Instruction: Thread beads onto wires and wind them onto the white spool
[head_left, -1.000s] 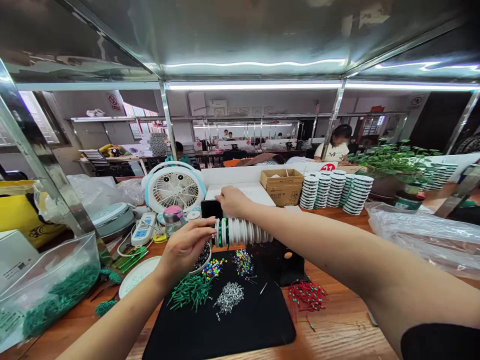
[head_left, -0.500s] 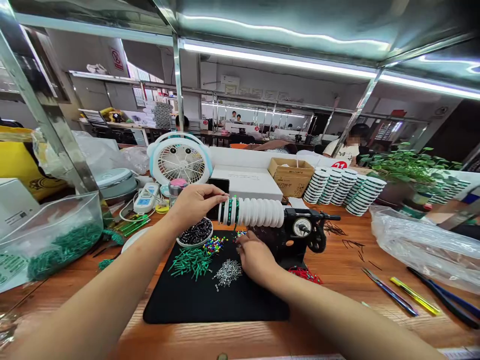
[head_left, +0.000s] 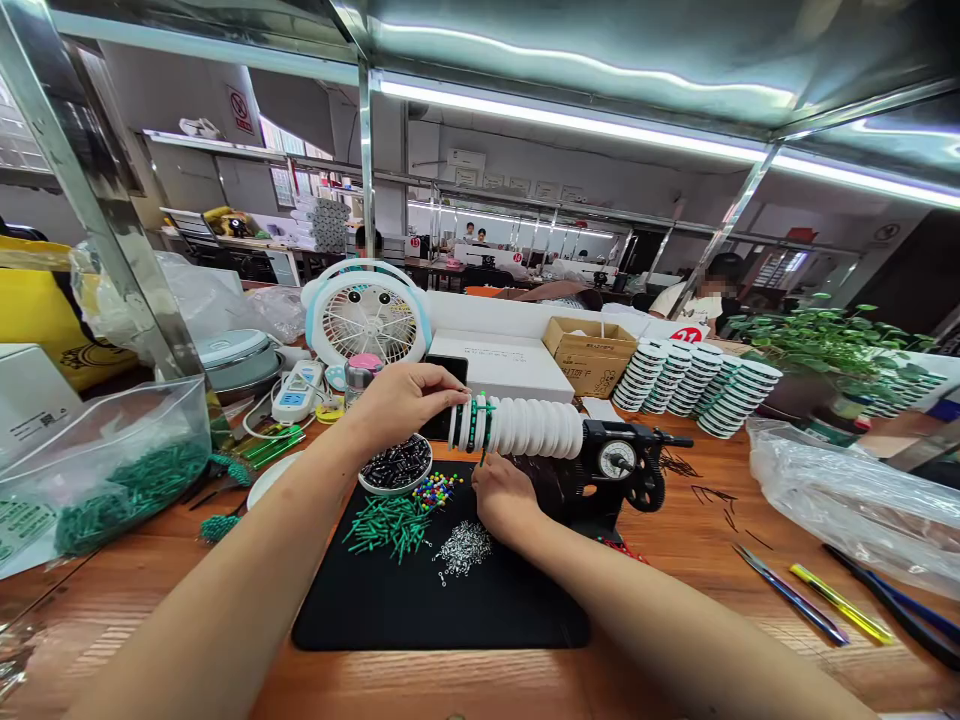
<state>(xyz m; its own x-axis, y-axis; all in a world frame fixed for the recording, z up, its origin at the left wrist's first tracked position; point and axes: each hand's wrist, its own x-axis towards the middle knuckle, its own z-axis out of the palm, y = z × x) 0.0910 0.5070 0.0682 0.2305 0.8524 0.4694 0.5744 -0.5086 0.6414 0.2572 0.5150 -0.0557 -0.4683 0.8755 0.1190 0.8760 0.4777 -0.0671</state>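
A row of white ribbed spools (head_left: pixel 536 428) sits on the shaft of a black winding machine (head_left: pixel 600 470), with dark green cord (head_left: pixel 481 420) around the leftmost ones. My left hand (head_left: pixel 409 405) is closed, thumb and fingers pinched at the top rim of the end spool. Just below the spools, my right hand (head_left: pixel 504 498) is closed, its fingertips at a short green strand hanging down. What lies deeper in its grip is hidden. On the black mat (head_left: pixel 435 615) lie green tube-like pieces (head_left: pixel 386 525), small silver metal fittings (head_left: pixel 463 548) and coloured beads (head_left: pixel 437 490).
A bowl of dark pieces (head_left: pixel 396 465) stands behind the mat. A fan (head_left: pixel 369 315), a white box (head_left: pixel 502 365) and a carton (head_left: pixel 589 355) stand at the back. Stacked wound spools (head_left: pixel 739 395), tweezers (head_left: pixel 791 595), a yellow cutter (head_left: pixel 840 603) and pliers (head_left: pixel 892 605) are right.
My right hand has come up from the bead pile on the mat to the underside of the spools, at the green strand. My left hand stays at the end spool. The view has shifted slightly.
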